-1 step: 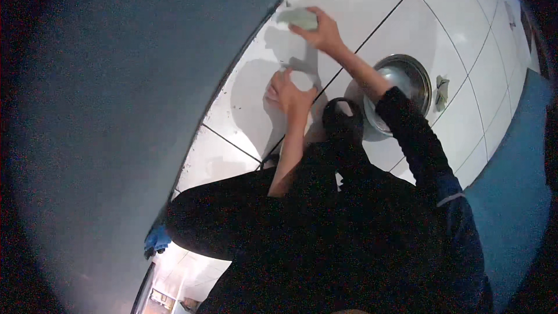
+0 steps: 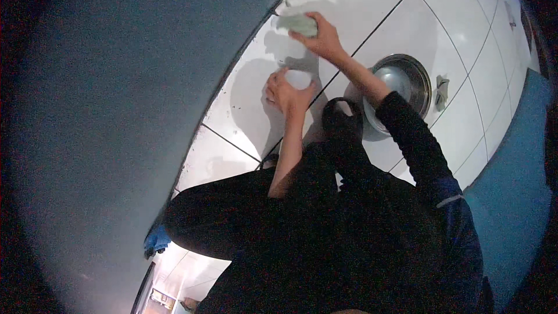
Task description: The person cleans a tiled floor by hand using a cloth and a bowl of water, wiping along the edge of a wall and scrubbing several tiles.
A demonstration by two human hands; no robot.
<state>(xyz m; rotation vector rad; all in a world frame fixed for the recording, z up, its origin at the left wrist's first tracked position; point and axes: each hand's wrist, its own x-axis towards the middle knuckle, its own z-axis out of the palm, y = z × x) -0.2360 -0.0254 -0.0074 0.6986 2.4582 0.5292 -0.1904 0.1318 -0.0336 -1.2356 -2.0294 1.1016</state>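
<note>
A folded pale green cloth (image 2: pixel 297 25) is pinched in my right hand (image 2: pixel 326 39), close over the white tiles and near the grey-blue wall edge. It looks like a cloth, though its exact kind is hard to make out. Nearer to me, my left hand (image 2: pixel 289 94) curves its fingers and thumb around a small white round thing, like a cup or bowl (image 2: pixel 299 79). The white thing blends with the tiles, and its lower part is hidden by the hand. Under my right forearm stands a round metal basin (image 2: pixel 429 90) that appears to hold water.
A crumpled greyish-green scrap (image 2: pixel 442 93) lies right of the basin. The grey-blue wall (image 2: pixel 128 93) bounds the tiled floor (image 2: pixel 401 23) on the left. A blue surface (image 2: pixel 511 180) lies at the right. My shoe (image 2: pixel 343 116) and knees are close below the hands.
My right hand has shifted slightly toward me with the pale green cloth. My left hand has barely moved and keeps its curved hold.
</note>
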